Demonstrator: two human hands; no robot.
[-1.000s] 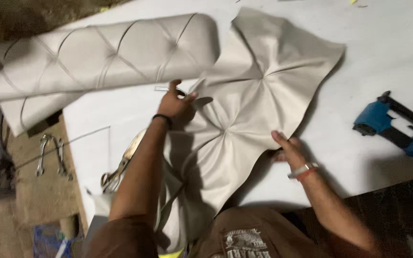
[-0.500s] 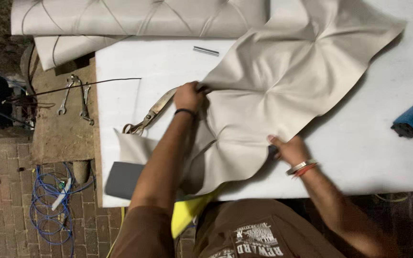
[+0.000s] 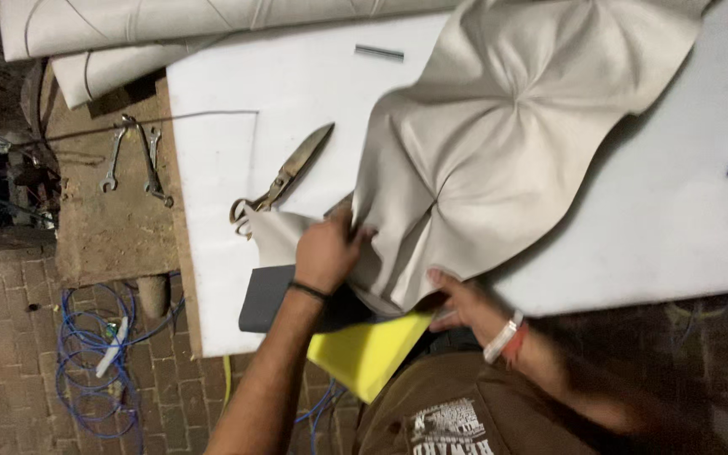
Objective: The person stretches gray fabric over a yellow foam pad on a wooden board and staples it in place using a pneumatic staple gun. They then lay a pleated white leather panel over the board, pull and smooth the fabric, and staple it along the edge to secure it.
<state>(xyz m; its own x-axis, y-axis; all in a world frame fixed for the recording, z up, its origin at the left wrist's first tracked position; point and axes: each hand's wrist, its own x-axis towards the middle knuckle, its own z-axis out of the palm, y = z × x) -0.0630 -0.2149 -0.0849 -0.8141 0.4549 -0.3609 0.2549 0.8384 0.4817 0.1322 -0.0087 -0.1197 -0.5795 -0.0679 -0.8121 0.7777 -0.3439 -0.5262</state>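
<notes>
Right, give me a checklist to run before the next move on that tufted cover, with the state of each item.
1. Left hand gripping the cover at its near edge: ok.
2. Right hand under the cover's near corner: ok, though blurred.
3. Scissors clear of both hands, lying shut on the white board: ok.
4. Cover flat on the board: not ok, it is bunched and hangs over the near edge.
5. Yellow sheet and grey pad under the cover's edge, free of it: cannot tell.
6. Spanners off the board, on the side bench: ok.
</notes>
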